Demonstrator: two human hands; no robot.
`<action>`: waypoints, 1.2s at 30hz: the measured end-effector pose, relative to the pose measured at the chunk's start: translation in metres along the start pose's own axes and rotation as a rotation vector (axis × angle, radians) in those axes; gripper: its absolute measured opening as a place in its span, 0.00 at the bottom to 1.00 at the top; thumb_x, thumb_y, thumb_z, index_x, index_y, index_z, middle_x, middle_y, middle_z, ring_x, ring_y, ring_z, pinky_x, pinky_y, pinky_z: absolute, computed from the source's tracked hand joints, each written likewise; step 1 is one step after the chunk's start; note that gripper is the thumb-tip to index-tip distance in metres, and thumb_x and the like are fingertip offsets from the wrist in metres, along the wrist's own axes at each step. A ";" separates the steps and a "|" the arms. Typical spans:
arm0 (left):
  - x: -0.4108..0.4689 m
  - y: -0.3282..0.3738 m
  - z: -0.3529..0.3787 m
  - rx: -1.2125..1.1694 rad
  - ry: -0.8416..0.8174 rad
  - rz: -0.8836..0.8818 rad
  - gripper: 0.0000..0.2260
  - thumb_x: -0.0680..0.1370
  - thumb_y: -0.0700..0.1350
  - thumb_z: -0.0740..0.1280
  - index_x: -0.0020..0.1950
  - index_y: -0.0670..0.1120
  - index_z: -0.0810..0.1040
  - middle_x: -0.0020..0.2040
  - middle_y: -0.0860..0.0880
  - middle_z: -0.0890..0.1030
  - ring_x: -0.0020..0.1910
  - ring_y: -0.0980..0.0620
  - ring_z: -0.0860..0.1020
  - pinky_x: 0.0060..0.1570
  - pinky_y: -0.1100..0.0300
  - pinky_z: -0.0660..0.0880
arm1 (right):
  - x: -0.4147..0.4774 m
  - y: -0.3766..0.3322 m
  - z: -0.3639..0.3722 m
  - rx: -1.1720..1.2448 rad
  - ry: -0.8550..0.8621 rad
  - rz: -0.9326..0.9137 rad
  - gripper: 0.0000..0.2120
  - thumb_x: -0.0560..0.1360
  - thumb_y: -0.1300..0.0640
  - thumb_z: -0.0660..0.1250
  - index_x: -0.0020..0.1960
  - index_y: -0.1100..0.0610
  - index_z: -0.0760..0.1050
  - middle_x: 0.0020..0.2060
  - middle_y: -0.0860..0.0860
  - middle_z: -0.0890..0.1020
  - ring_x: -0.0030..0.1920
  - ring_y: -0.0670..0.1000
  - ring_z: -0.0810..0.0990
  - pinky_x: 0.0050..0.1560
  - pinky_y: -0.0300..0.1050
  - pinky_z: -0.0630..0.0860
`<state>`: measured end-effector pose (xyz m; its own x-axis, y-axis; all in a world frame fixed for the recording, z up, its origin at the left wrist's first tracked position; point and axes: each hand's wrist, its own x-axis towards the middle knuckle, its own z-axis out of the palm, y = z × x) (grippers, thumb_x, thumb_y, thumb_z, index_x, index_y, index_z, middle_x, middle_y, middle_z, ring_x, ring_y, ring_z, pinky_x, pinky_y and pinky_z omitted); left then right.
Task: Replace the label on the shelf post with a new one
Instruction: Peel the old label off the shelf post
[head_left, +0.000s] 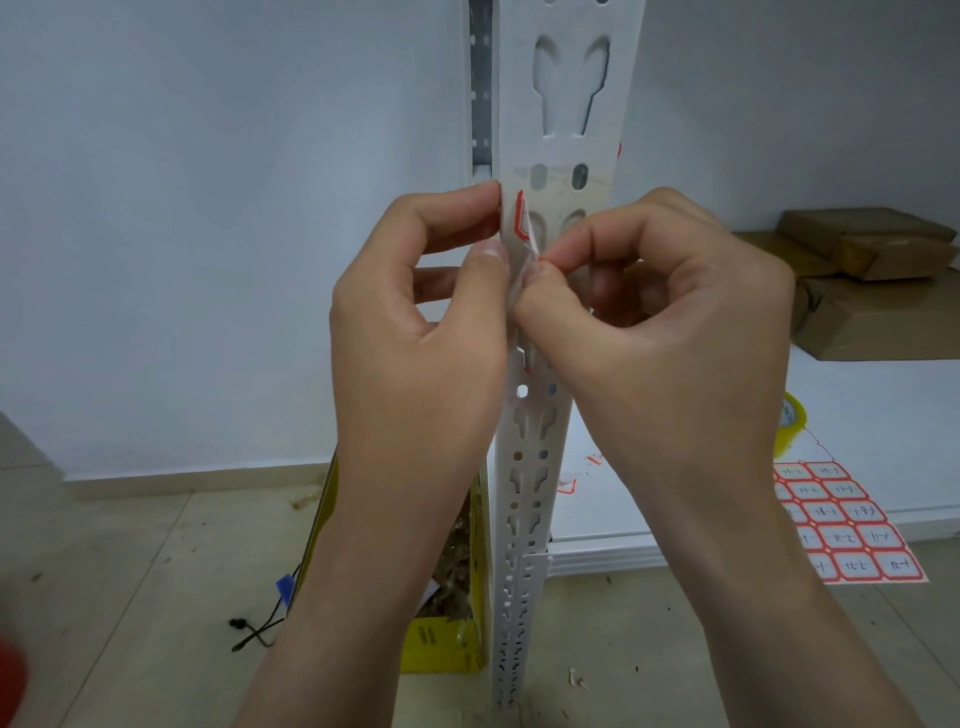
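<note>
A white slotted shelf post (530, 467) runs up the middle of the view. A red-bordered white label (521, 224) hangs partly peeled at the post's left edge, under a clear tape patch (558, 179). My left hand (415, 332) pinches the label's upper left part between thumb and forefinger. My right hand (665, 322) pinches its lower corner against the post. A sheet of red-bordered labels (841, 519) with handwriting lies on the white shelf board (883, 405) at the right.
A roll of yellowish tape (792, 423) stands on the shelf next to the label sheet. Brown cardboard parcels (872, 280) are stacked at the back right. A yellow box (447, 623) with scraps sits on the floor left of the post. Loose label bits (566, 486) lie on the shelf.
</note>
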<state>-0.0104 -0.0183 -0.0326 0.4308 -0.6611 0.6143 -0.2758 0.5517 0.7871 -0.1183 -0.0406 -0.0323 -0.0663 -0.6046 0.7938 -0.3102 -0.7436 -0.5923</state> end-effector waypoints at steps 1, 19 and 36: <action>0.000 0.000 0.000 0.002 -0.004 0.001 0.12 0.80 0.38 0.67 0.55 0.55 0.82 0.49 0.59 0.85 0.48 0.54 0.86 0.42 0.62 0.84 | 0.000 0.000 0.000 0.001 -0.005 0.004 0.06 0.70 0.60 0.77 0.39 0.52 0.81 0.35 0.53 0.80 0.33 0.50 0.79 0.32 0.41 0.76; 0.001 -0.001 0.000 0.001 -0.012 -0.011 0.14 0.78 0.35 0.66 0.59 0.48 0.83 0.53 0.53 0.86 0.46 0.52 0.86 0.38 0.67 0.80 | -0.002 -0.003 -0.001 0.092 -0.032 -0.032 0.04 0.69 0.63 0.74 0.38 0.58 0.79 0.33 0.53 0.79 0.31 0.53 0.77 0.31 0.48 0.76; -0.037 0.006 0.046 0.019 0.251 0.272 0.10 0.73 0.30 0.62 0.45 0.44 0.75 0.40 0.55 0.77 0.41 0.58 0.77 0.35 0.62 0.72 | -0.011 0.041 -0.079 -0.082 -0.121 0.233 0.09 0.73 0.48 0.70 0.38 0.47 0.72 0.29 0.43 0.75 0.28 0.52 0.72 0.31 0.47 0.73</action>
<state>-0.0675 -0.0144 -0.0480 0.5364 -0.3447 0.7704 -0.4243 0.6789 0.5992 -0.2056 -0.0421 -0.0542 -0.0322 -0.7903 0.6119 -0.3760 -0.5577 -0.7400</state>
